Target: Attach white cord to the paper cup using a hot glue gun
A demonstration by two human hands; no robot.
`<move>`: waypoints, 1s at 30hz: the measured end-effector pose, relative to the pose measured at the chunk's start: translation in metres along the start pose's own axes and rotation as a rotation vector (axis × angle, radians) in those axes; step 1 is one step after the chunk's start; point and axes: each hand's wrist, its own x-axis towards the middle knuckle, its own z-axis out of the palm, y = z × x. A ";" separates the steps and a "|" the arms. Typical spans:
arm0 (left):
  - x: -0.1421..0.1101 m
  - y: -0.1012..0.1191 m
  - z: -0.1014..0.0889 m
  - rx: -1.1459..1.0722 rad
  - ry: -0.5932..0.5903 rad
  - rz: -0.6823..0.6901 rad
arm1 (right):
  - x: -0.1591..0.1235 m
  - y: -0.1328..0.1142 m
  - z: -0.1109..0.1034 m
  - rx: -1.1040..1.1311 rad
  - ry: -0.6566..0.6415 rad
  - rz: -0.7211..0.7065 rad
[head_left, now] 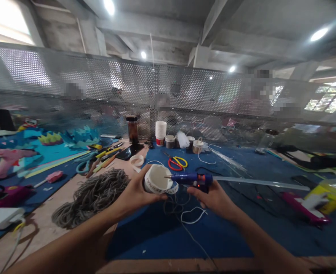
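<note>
In the middle of the head view, my left hand (pixel 141 192) is wrapped round a white paper cup (pixel 156 182) with a printed ribbon about its rim. The cup is tilted, its mouth towards me. My right hand (pixel 215 199) grips a blue hot glue gun (pixel 192 179), whose small red light shows. A long clear glue stick (pixel 259 183) juts from its back. The nozzle tip is at the cup's mouth; whether it touches the cup I cannot tell. Below them a white cord (pixel 193 217) lies loosely curled on the blue mat (pixel 145 236).
A heap of grey cord (pixel 93 196) lies left of the cup. Behind it are red and yellow scissors (pixel 177 163), a stack of paper cups (pixel 160 133), a phone (pixel 130 151) and a brown jar (pixel 132 129). Another glue gun (pixel 306 207) lies right. A perforated metal screen (pixel 133 83) closes off the back.
</note>
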 end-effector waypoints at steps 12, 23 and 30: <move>0.003 0.006 -0.004 -0.205 -0.082 -0.174 | 0.006 -0.007 0.009 0.499 -0.064 0.038; 0.001 0.000 -0.003 -0.232 -0.112 -0.171 | 0.006 -0.007 0.010 0.473 -0.099 0.052; 0.002 0.002 -0.002 -0.169 -0.109 -0.119 | 0.003 -0.007 0.000 0.090 -0.097 0.008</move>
